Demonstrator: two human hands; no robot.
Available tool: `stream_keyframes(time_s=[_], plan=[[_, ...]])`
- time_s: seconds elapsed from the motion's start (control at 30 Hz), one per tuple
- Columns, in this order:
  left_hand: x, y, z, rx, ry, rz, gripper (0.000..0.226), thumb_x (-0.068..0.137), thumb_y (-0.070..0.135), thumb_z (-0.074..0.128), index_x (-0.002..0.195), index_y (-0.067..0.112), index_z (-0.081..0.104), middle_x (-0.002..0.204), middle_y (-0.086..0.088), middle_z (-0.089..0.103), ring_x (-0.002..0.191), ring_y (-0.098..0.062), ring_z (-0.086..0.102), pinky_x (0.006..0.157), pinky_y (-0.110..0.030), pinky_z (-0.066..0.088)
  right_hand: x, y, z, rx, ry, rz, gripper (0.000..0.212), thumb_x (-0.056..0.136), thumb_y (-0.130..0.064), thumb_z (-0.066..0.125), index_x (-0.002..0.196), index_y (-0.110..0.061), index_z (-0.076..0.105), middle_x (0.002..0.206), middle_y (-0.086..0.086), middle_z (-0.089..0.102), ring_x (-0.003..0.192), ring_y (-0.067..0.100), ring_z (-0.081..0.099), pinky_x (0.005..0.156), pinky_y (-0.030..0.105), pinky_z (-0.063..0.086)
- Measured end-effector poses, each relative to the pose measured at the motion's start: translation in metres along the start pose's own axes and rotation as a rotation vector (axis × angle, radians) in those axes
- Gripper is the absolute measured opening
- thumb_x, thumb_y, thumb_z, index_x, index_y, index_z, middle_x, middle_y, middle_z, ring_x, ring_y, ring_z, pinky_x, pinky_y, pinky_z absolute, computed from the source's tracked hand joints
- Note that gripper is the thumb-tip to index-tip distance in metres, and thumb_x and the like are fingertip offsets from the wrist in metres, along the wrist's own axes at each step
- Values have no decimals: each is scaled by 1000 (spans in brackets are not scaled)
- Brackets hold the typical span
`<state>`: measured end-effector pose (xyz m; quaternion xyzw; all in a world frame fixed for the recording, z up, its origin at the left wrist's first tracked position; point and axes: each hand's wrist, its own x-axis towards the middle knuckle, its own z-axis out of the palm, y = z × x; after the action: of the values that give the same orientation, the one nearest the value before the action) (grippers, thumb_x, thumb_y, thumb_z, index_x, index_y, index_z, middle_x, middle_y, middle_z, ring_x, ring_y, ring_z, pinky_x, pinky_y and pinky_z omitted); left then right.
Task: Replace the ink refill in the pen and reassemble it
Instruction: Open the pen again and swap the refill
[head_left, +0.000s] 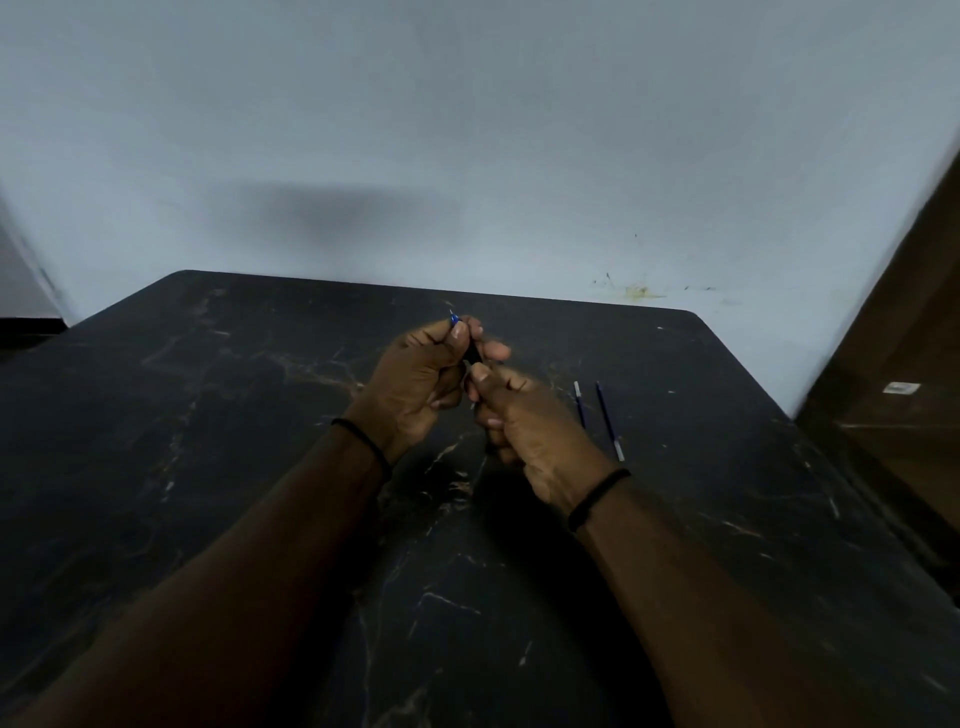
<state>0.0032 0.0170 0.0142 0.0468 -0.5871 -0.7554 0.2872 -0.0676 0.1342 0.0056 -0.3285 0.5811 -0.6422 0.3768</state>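
No legible txt anywhere; white label (901, 387) on brown panel at right too blurred.

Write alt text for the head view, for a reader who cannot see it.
Two hands, the left hand and right hand, together grip a dark pen above a black marbled table, its blue tip poking out past the left fingers. Two thin ink refills lie on the table just right of the hands, before a pale wall.

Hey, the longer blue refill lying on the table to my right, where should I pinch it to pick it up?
Pinch the longer refill at mid-length from above, probably with your right hand. It lies flat and thin, apart from the shorter refill beside it, so fingers fit either side.
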Motion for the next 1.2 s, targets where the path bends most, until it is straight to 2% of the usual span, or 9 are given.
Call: stream_keyframes(time_s=[0.37,0.5,0.63,0.7,0.77,0.87,1.03,1.13,1.2], plan=[[1,-5,-5,57,152,-15,34,85,35,61,106,10,69,112,-14,74,33,-3,26,38,-21,19,-1,8,6,-260,258,-271,26,105,-21,48,89,-14,68,74,3,59,66,9,51,57,16,39],[0,-8,-8,60,196,7,29,80,35,68,95,10,72,103,-15,75,33,-4,27,35,-17,21,-2,9,5,-289,276,-298,19,95,-15,64,88,-30,57,85,-3,67,70,0,58,68,19,46],[0,-7,-8,78,220,15,18,84,28,68,88,12,73,93,-13,73,34,-5,27,35,-17,22,-3,11,5,-252,249,-303,14,97,-17,62,93,-28,54,79,4,72,53,-6,56,53,9,39],[0,-6,-9,82,239,14,18,85,27,68,87,10,72,72,-14,62,34,-7,24,35,-18,19,-1,13,7,-328,286,-287,9,101,-28,56,95,-24,61,76,1,70,55,-3,55,51,10,37],[-1,-5,-10,100,271,1,20,86,27,68,88,7,70,56,-8,39,34,-8,21,36,-19,19,2,17,9,-421,318,-280,26,104,-30,48,97,-15,68,78,3,68,62,6,55,56,19,39],[-3,-4,-10,100,286,-12,28,80,31,69,91,6,69,48,1,31,35,-8,20,35,-19,20,4,20,11,-446,355,-312,12,100,-23,56,97,-19,67,82,-2,65,73,12,58,67,27,44],[-4,-3,-7,99,259,-4,33,74,34,70,91,5,67,47,3,32,35,-7,20,35,-19,17,1,20,10,-389,400,-356,15,91,-20,70,97,-25,58,87,4,66,78,12,62,70,28,48],[-4,-3,-9,116,248,-11,32,77,34,68,92,6,68,52,-1,30,38,-10,19,36,-20,19,0,16,12,-459,385,-311,19,100,-39,54,101,-23,62,83,-3,66,75,7,62,65,20,44],[-4,-3,-10,129,256,-16,31,77,34,68,91,6,68,56,-3,29,39,-10,20,36,-20,20,0,16,11,-539,389,-301,33,105,-36,42,94,-16,65,78,-2,62,70,9,57,62,23,40]])
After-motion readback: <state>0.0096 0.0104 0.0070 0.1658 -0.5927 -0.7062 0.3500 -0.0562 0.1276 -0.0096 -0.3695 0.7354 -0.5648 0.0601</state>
